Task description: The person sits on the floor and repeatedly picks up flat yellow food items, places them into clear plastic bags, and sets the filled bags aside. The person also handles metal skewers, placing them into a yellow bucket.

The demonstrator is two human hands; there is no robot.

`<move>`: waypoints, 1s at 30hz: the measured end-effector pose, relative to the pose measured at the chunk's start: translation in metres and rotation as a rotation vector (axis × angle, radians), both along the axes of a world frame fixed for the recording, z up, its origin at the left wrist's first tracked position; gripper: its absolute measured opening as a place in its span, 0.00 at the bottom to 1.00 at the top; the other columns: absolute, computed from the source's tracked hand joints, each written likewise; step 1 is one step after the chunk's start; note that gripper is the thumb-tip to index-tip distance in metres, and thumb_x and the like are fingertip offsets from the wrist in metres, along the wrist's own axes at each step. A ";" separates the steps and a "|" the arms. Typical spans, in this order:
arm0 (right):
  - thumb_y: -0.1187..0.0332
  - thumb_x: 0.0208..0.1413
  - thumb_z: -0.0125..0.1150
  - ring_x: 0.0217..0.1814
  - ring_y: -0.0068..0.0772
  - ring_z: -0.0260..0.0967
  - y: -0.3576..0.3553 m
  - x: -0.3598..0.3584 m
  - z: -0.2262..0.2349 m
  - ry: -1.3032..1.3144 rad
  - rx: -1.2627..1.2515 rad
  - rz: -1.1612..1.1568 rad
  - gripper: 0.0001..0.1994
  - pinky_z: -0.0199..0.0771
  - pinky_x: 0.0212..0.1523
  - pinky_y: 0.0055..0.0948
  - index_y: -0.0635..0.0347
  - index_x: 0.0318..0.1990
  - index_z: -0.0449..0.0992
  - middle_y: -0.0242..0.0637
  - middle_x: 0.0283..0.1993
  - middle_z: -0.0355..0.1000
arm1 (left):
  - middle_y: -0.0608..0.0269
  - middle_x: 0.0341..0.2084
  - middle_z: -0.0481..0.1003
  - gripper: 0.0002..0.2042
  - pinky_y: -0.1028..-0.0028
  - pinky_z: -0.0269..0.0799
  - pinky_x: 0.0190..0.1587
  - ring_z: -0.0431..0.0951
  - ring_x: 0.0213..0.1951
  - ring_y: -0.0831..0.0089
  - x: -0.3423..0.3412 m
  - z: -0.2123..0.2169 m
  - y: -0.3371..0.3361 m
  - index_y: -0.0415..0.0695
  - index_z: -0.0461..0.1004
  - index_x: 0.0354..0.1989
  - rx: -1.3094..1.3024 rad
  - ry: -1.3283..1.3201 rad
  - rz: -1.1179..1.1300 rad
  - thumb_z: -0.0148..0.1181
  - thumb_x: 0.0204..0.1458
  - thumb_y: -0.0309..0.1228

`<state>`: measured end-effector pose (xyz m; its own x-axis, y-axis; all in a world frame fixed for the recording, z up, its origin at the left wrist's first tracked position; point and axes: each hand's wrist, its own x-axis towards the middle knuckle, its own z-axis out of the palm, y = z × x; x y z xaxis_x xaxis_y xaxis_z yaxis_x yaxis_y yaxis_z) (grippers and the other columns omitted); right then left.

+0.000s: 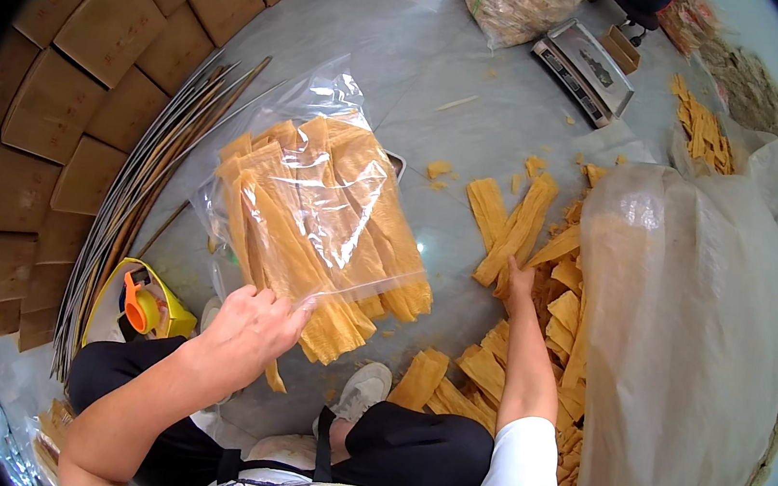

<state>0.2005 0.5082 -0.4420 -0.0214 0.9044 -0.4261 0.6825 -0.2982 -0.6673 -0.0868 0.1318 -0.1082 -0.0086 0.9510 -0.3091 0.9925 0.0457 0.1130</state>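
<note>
My left hand (259,331) is closed on the mouth of a clear plastic bag (335,91). Flat yellow dried strips (356,195), which look like dried tofu skin, fill the bag, and several ends poke out of its near opening. To the right, my right hand (518,283) reaches down to the loose strips, its fingers closed round the near end of a dried tofu skin strip (520,222); the fingertips are partly hidden. Under and beside my right forearm spreads a heap of broken and whole strips (567,313).
Cardboard boxes (110,24) are stacked at the left, with long thin rods (154,137) beside them. A yellow container (172,312) holds an orange tape dispenser (140,306). A scale (585,68) and a stuffed bag (515,6) lie far off. A large translucent sheet (676,356) covers the right.
</note>
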 end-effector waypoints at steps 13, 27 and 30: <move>0.53 0.29 0.75 0.48 0.47 0.69 -0.023 -0.012 -0.019 -0.420 -0.141 0.086 0.58 0.74 0.42 0.39 0.64 0.63 0.38 0.54 0.56 0.61 | 0.62 0.23 0.72 0.27 0.74 0.64 0.33 0.74 0.30 0.70 -0.006 0.008 0.013 0.38 0.67 0.52 -0.080 -0.047 -0.010 0.57 0.38 0.25; 0.77 0.39 0.66 0.36 0.37 0.72 -0.131 -0.012 0.081 0.382 -0.529 0.026 0.23 0.75 0.34 0.31 0.70 0.45 0.67 0.42 0.39 0.72 | 0.62 0.22 0.73 0.22 0.72 0.66 0.34 0.75 0.31 0.68 0.003 -0.009 0.000 0.38 0.67 0.51 -0.016 -0.003 -0.024 0.54 0.43 0.27; 0.77 0.41 0.65 0.39 0.34 0.72 -0.157 -0.001 0.128 0.658 -0.554 -0.018 0.25 0.75 0.38 0.30 0.69 0.50 0.65 0.41 0.42 0.71 | 0.61 0.22 0.73 0.21 0.71 0.67 0.34 0.75 0.31 0.66 0.008 -0.012 -0.004 0.38 0.68 0.50 -0.033 -0.022 -0.023 0.54 0.43 0.25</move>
